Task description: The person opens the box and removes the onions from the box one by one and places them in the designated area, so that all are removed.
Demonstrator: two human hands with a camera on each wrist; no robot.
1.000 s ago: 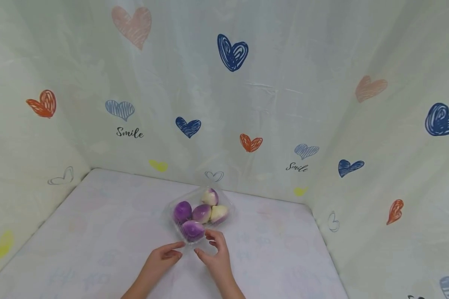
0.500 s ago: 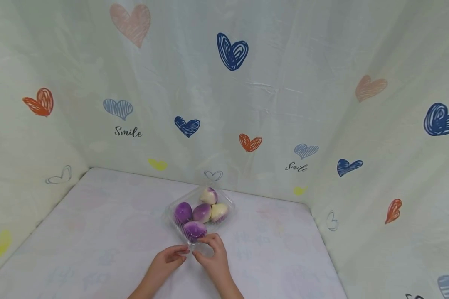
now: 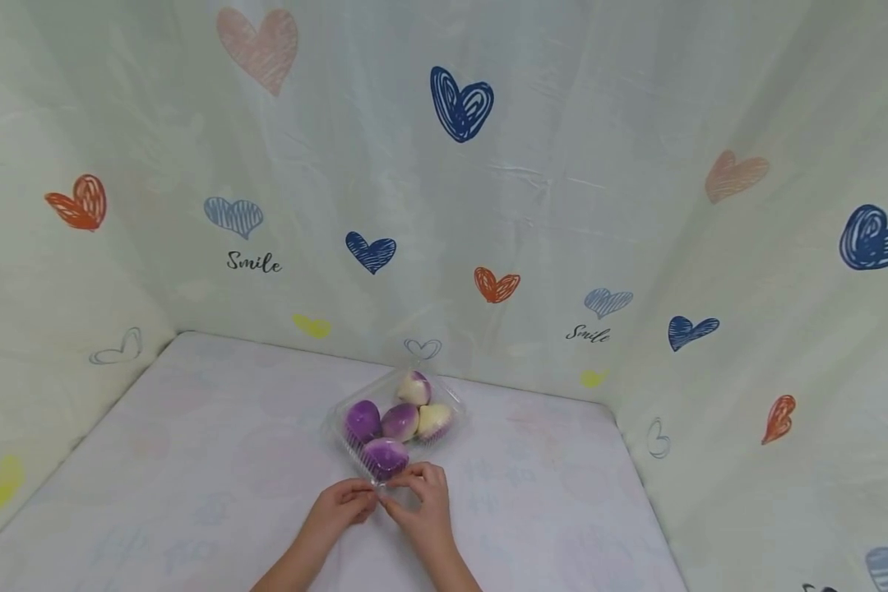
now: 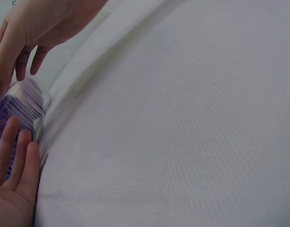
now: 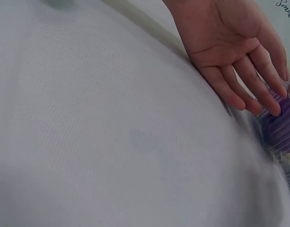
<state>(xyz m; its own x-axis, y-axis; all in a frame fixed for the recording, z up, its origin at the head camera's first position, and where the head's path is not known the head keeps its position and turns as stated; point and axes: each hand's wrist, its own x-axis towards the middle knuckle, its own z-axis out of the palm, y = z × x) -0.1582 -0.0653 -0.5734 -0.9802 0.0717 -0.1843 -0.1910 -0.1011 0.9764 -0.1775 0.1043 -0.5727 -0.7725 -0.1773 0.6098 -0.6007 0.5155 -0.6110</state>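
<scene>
Two hands point(image 3: 338, 506) point(image 3: 427, 503), one clear container point(image 3: 356, 449), five rounded purple-and-cream items point(image 3: 400, 422), one surface point(image 3: 252, 460), three orange hearts point(image 3: 497, 286), two pink hearts point(image 3: 259, 49), two whole "Smile" prints point(image 3: 254, 262)

My head view looked down across the table point(image 3: 548, 501) to its far edge; my closer, tilted wrist views shared the box point(image 4: 27, 109).

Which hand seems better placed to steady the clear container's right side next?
Probably the right hand: it sits right of the clear container's near corner, fingers reaching farther forward than those of the left hand.
</scene>
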